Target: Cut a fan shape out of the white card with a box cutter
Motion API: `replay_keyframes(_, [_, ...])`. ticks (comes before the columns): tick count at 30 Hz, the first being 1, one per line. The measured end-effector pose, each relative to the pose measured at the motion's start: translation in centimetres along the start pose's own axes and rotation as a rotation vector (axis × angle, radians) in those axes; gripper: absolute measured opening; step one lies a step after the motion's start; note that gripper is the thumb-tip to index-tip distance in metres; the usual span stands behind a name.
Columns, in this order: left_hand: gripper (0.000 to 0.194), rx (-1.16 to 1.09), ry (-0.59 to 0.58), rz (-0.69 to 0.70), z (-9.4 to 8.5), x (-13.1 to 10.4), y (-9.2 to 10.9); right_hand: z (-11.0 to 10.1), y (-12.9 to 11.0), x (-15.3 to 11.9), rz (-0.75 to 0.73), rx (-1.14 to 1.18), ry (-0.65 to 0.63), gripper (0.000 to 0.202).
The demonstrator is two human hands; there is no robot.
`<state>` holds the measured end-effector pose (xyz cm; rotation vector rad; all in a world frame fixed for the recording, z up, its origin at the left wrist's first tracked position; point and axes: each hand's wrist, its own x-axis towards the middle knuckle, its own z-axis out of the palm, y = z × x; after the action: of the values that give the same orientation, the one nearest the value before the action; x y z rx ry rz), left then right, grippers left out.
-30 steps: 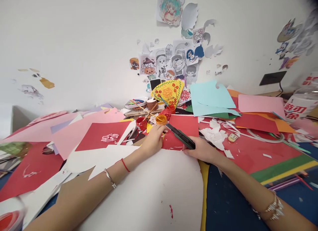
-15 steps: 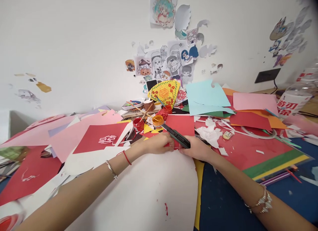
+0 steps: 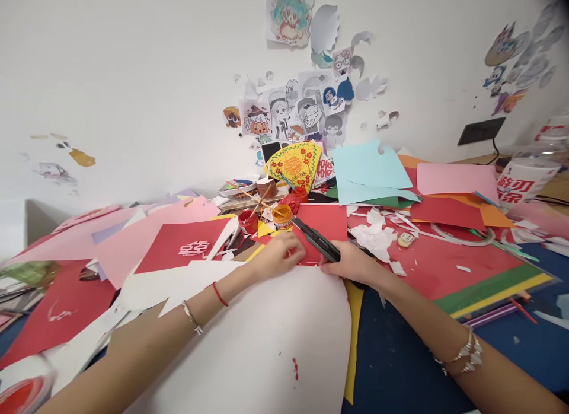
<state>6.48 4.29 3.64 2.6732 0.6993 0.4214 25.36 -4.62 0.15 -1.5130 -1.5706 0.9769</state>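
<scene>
My right hand (image 3: pixel 353 263) is wrapped round a dark utility knife (image 3: pixel 316 239), its blade tip pointing up and left. The same hand's thumb and fingers are at the far edge of a large white sheet (image 3: pixel 267 337), which has small red smears. To the left, my left hand (image 3: pixel 280 254) hovers at that edge, its fingers loosely curled and parted, with nothing visible in them. Just beyond both hands lies a red paper (image 3: pixel 326 224). A red paint jar (image 3: pixel 248 223) and an orange paint jar (image 3: pixel 283 218) stand behind my left hand.
Red paper with a cut-out character (image 3: pixel 178 242) lies left, among pink sheets (image 3: pixel 128 236). Light blue paper (image 3: pixel 372 174), white scraps (image 3: pixel 376 239) and an eraser (image 3: pixel 406 240) are at the right. A yellow painted fan (image 3: pixel 296 165) leans at the wall. A plastic bottle (image 3: pixel 528 171) stands far right.
My left hand has come away from the white sheet's far edge, moving slightly left and up, and its fingers have loosened. My right hand stays nearly in place with the utility knife.
</scene>
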Motion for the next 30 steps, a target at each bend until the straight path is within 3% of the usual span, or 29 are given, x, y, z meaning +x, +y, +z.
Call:
replay_keyframes(4, [0.012, -0.121, -0.262, 0.101, 0.8, 1.3, 1.1, -0.3, 0.1, -0.1, 0.026, 0.076, -0.07, 0.017])
replay_keyframes(7, [0.014, -0.179, -0.402, 0.014, 0.8, 2.2, 0.9, -0.4, 0.1, -0.1, 0.044, 0.087, -0.088, 0.018])
replay_keyframes(9, [0.013, -0.195, -0.426, -0.015, 0.7, 2.4, 0.7, -0.4, 0.2, -0.1, 0.051, 0.078, -0.084, 0.018])
replay_keyframes(12, [0.009, -0.22, -0.309, -0.009, 1.0, 2.0, 0.6, -0.3, 0.3, -0.1, 0.061, 0.065, -0.063, 0.018])
replay_keyframes(19, [0.019, -0.213, 0.25, -0.243, 1.1, 1.2, -1.8, -0.4, -0.1, -0.2, 0.111, 0.054, -0.016, 0.018])
replay_keyframes(21, [0.014, -0.193, 0.311, -0.241, 1.0, 1.3, -1.8, -0.4, -0.2, -0.2, 0.118, 0.078, -0.019, 0.018])
replay_keyframes(23, [0.023, -0.151, 0.234, -0.153, 1.0, 1.4, -1.1, -0.4, -0.2, -0.2, 0.118, 0.114, -0.025, 0.018])
replay_keyframes(26, [0.021, -0.116, -0.046, 0.003, 1.5, 1.7, 0.6, -0.4, -0.2, -0.2, 0.115, 0.176, -0.041, 0.019])
replay_keyframes(30, [0.01, -0.148, -0.239, -0.002, 1.7, 2.3, 1.6, -0.4, -0.3, -0.3, 0.121, 0.218, -0.057, 0.018])
